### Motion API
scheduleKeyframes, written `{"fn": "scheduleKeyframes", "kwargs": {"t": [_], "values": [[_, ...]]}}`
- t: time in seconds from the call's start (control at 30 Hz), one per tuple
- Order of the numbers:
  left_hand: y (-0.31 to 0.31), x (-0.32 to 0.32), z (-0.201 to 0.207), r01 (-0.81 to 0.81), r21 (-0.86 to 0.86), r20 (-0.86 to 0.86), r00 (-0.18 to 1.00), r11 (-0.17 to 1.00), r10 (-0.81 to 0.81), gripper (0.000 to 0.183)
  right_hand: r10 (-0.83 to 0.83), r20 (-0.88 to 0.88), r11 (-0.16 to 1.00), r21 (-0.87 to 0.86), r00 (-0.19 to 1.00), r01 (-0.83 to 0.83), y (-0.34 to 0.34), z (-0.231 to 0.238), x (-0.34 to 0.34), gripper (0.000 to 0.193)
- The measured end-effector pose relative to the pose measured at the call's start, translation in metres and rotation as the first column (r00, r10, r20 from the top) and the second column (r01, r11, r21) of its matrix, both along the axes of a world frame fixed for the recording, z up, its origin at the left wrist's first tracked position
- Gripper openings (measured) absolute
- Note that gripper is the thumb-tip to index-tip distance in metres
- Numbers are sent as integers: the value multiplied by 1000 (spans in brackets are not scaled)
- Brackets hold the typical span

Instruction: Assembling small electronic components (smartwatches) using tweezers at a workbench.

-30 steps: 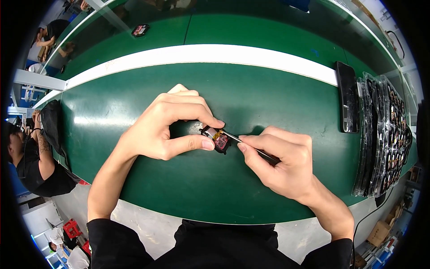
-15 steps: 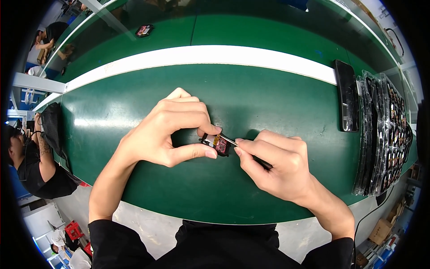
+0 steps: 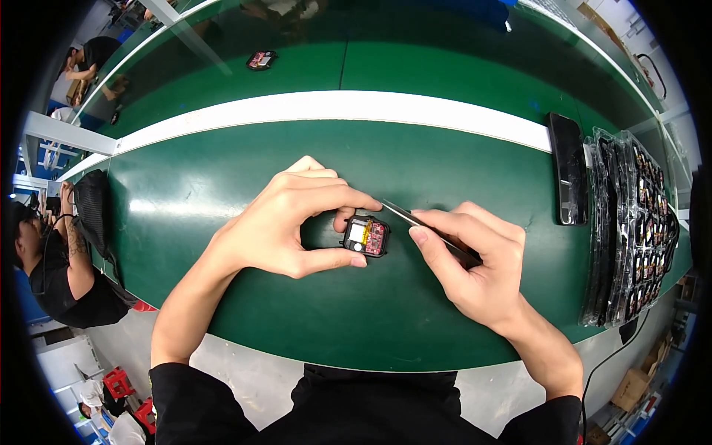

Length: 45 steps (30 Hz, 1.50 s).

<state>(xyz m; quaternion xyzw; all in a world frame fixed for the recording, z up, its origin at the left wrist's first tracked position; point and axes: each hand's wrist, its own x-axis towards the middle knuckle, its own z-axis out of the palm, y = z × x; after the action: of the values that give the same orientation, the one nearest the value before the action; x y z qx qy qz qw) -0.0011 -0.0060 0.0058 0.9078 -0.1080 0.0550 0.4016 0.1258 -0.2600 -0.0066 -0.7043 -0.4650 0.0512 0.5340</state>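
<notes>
Black-framed circuit module (image 3: pixel 366 236) lies between thumb and bent finger of the left hand (image 3: pixel 285 222), edge-gripped, left of the right hand (image 3: pixel 482 259), which pinches a slim tool (image 3: pixel 401 213).

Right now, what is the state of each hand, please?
Left hand: partly curled, holding the small black-framed device.
Right hand: closed, holding the thin pointed tool.
</notes>
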Motion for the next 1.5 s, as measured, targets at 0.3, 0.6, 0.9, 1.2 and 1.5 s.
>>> {"fn": "scheduleKeyframes", "kwargs": {"t": [0.3,0.6,0.9,1.2,1.5], "values": [[-4,3,-5,5,45,92,996,999,-9,51,33,-46,999,6,998,-32,4,-2,1,17],[-8,-4,0,-12,0,28,1000,1000,12,86,107,162,960,-272,981,-60,3,8,-14,50],[-3,-3,10,31,-61,-132,990,998,-39,85,89,168,961,-275,982,-40,3,8,-11,42],[21,31,4,-369,-8,134,920,929,367,52,-33,98,915,-397,995,70,-8,18,14,42],[97,95,-15,-765,376,301,634,523,712,74,-280,162,870,-374,946,322,-24,20,59,40]]}}
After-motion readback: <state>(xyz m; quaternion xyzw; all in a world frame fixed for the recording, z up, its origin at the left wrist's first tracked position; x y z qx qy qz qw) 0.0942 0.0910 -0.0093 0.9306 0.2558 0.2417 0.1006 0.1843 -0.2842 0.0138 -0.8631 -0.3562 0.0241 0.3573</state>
